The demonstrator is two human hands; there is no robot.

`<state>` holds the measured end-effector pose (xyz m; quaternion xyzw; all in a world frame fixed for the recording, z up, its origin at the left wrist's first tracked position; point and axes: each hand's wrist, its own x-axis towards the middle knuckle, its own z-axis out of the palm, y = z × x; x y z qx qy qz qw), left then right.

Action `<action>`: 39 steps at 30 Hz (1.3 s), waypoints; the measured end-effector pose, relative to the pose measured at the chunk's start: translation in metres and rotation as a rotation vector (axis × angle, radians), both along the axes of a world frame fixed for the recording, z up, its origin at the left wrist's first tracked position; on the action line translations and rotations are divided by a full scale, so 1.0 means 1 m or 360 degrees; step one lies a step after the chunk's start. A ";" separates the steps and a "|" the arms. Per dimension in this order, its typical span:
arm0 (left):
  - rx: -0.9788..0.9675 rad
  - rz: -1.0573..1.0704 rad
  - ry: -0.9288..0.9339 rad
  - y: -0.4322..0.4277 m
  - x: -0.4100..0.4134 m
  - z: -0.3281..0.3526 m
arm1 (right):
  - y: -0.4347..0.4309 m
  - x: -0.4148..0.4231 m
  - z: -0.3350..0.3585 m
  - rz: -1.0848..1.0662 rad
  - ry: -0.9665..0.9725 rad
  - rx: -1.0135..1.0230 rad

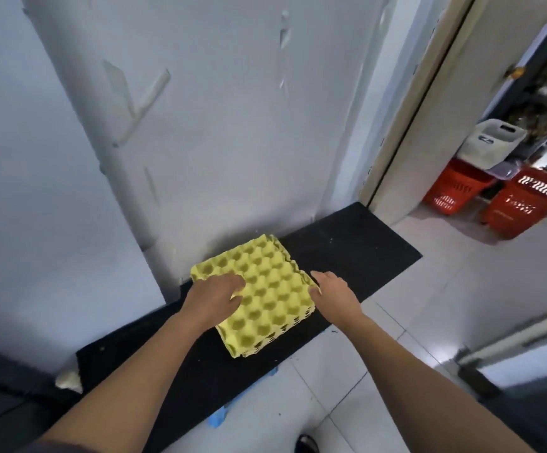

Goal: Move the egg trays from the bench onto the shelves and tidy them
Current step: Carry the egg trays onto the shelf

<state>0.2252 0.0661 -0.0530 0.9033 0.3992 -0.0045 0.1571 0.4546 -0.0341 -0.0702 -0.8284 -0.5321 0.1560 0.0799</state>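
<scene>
A small stack of yellow egg trays (265, 289) lies on a low black bench (347, 253) against a white wall. My left hand (215, 295) lies on top of the stack at its left side, fingers bent down into the cups. My right hand (332, 292) sits at the stack's right edge, fingers straight along the side and thumb touching the rim. The underside of the stack is hidden.
To the right a doorway opens onto red shopping baskets (520, 204) and a white bag (491, 142) on a tiled floor (429, 322). Blue tape (220, 416) hangs under the bench front. A dark shoe (306, 444) shows below. A metal rail (511, 338) runs at the lower right.
</scene>
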 end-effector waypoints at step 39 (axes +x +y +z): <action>-0.0729 0.1826 -0.1028 0.026 0.048 -0.051 | 0.108 0.078 -0.041 -0.0225 0.0815 0.0131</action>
